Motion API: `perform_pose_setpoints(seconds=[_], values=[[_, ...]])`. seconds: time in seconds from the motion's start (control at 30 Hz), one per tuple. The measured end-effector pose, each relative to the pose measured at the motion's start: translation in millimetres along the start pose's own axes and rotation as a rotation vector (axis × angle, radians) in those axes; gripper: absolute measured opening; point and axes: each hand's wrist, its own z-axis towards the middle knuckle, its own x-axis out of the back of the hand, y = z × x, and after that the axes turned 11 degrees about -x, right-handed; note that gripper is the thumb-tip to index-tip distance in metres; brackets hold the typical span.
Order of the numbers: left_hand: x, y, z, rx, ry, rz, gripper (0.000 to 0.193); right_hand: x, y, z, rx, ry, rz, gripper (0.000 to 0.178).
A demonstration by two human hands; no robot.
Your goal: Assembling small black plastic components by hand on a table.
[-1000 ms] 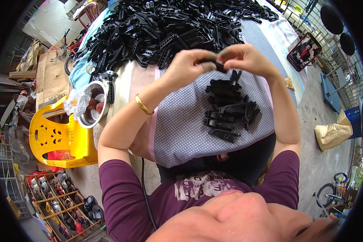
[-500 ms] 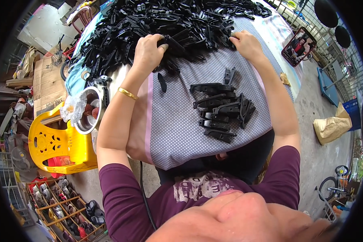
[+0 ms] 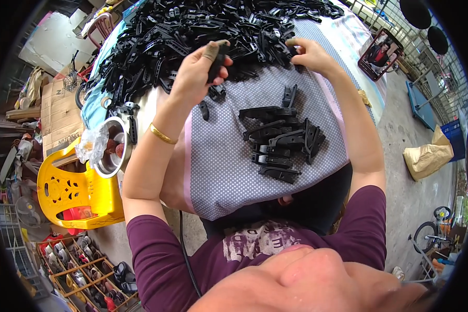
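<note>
A big heap of black plastic parts (image 3: 192, 34), long and narrow like clips or buckles, covers the far side of the cloth-covered table. My left hand (image 3: 200, 70), with a gold bangle on its wrist, is closed round a black plastic part (image 3: 218, 65) just above the heap's near edge. At the heap's right edge my right hand (image 3: 313, 54) has its thumb and fingers bent together; what lies between them cannot be made out against the black parts. Nearer me, a small group of black parts (image 3: 281, 139) lies in a rough stack. One small black piece (image 3: 204, 111) lies apart, left of it.
A dotted grey cloth (image 3: 218, 171) hangs over the table's near edge. At the left stand a metal bowl (image 3: 106, 167) with round reddish things and a yellow plastic chair (image 3: 62, 182). A phone (image 3: 380, 54) is at the right, beyond my right forearm.
My left hand has lifted from the heap and turned, with a black plastic part now showing in it. My right hand has shifted slightly left, its fingers more bent.
</note>
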Motion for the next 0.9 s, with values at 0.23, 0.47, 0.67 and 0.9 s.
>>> perform_pose_setpoints(seconds=[0.23, 0.47, 0.67, 0.9], values=[[-24.5, 2.1, -5.3, 0.233, 0.019, -0.119, 0.03, 2.9, -18.2, -29.3, 0.304, 0.173, 0.413, 0.027], [-18.8, -17.1, -12.5, 0.231, -0.003, -0.1, 0.027, -40.0, -63.6, -66.8, 0.334, -0.04, 0.489, 0.021], [-29.2, -15.4, -19.0, 0.18, -0.066, -0.037, 0.026, -61.6, -58.5, -65.3, 0.491, 0.097, 0.504, 0.026], [-30.9, 4.8, -20.5, 0.073, -0.225, 0.261, 0.032, -61.8, -58.9, -71.0, 0.677, 0.346, 0.099, 0.027]])
